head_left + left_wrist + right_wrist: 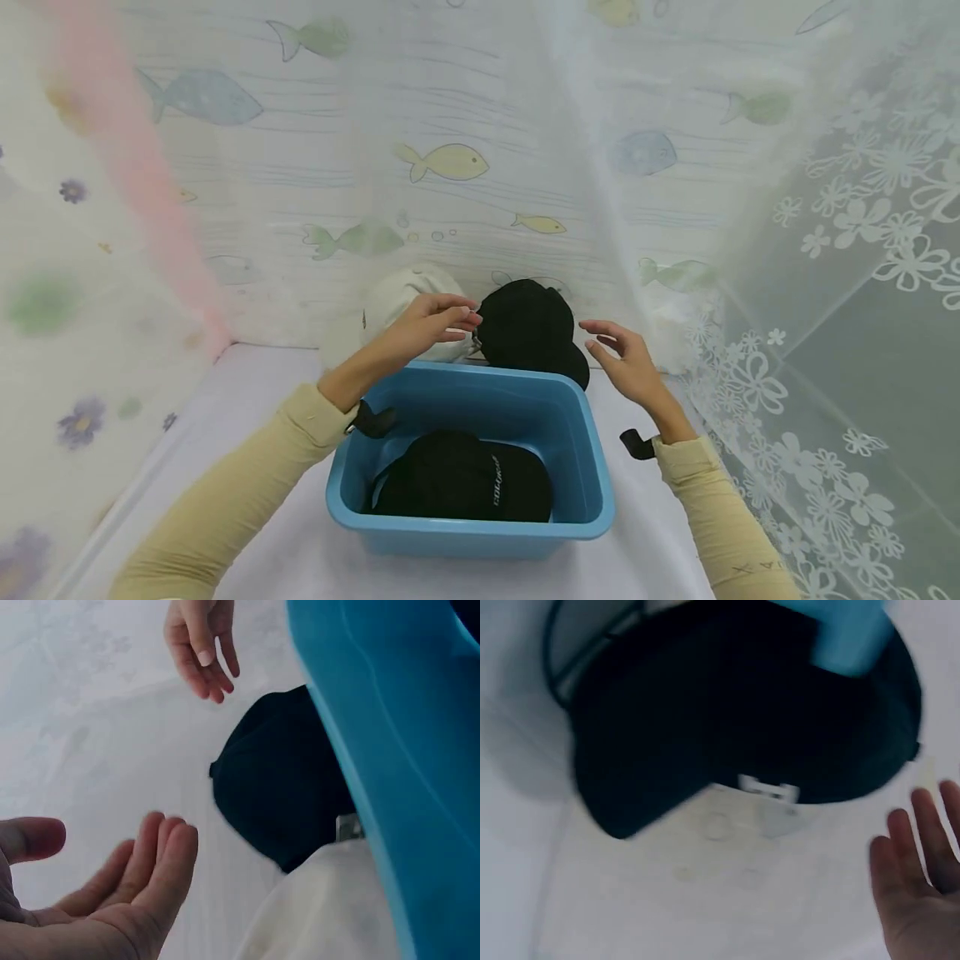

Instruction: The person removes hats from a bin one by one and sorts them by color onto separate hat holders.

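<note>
Behind the blue plastic tub (pixel 468 527) stand a black baseball cap (pixel 525 325) and, to its left, a white cap (pixel 405 293). Another black cap (pixel 450 479), with pale lettering on its brim, lies inside the tub. My left hand (pixel 431 325) hovers in front of the white cap, fingertips close to the standing black cap's left side. On that cap's right, my right hand (pixel 626 362) hangs apart from it with fingers loosely bent. Neither hand holds anything. In the right wrist view, the black cap (pixel 727 712) shows a small white mark at its edge.
A white cloth (pixel 277 483) covers the surface under the tub. Sheer fish-print curtain (pixel 450 100) hangs close behind the caps. Floral netting (pixel 817 467) drapes on the right. A small black device (pixel 637 444) is strapped at each wrist.
</note>
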`<action>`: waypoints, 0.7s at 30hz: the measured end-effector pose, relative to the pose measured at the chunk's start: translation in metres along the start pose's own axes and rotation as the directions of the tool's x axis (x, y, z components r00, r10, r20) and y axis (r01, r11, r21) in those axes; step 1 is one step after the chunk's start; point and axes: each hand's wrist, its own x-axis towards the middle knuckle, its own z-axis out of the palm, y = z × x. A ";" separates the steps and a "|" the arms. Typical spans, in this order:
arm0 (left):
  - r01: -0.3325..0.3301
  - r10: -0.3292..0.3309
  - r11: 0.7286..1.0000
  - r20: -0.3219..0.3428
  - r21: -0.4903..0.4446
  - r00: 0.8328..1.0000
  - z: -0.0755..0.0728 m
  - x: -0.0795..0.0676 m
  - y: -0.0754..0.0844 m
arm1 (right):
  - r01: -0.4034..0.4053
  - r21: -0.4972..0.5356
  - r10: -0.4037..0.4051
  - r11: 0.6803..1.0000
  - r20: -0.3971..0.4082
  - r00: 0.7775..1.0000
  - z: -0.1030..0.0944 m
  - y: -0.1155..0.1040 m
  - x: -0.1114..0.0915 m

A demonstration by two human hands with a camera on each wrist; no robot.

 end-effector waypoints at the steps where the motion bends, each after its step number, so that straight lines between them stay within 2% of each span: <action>1: 0.031 -0.031 0.999 -0.009 -0.011 0.999 0.004 0.006 -0.002 | -0.007 0.009 0.007 1.000 -0.039 0.999 0.004 0.002 -0.004; 4: 0.103 -0.105 0.994 -0.048 -0.033 0.993 0.013 0.020 -0.006 | -0.047 0.056 0.054 0.997 -0.140 0.989 0.015 0.009 -0.014; 7: 0.148 -0.152 0.988 -0.096 -0.049 0.984 0.020 0.031 -0.011 | -0.117 0.095 0.133 0.989 -0.186 0.974 0.025 0.027 -0.021; 11: 0.208 -0.216 0.976 -0.145 -0.067 0.965 0.028 0.045 -0.016 | -0.286 0.101 0.302 0.953 -0.212 0.929 0.037 0.063 -0.028; 15: 0.257 -0.279 0.957 -0.175 -0.137 0.944 0.032 0.061 -0.020 | -0.460 0.118 0.474 0.880 -0.188 0.860 0.045 0.083 -0.033; 18: 0.286 -0.334 0.926 -0.183 -0.245 0.924 0.034 0.071 -0.024 | -0.539 0.188 0.565 0.821 -0.131 0.815 0.049 0.089 -0.034; 21: 0.327 -0.400 0.888 -0.192 -0.325 0.896 0.033 0.078 -0.030 | -0.585 0.303 0.625 0.753 -0.049 0.779 0.051 0.091 -0.033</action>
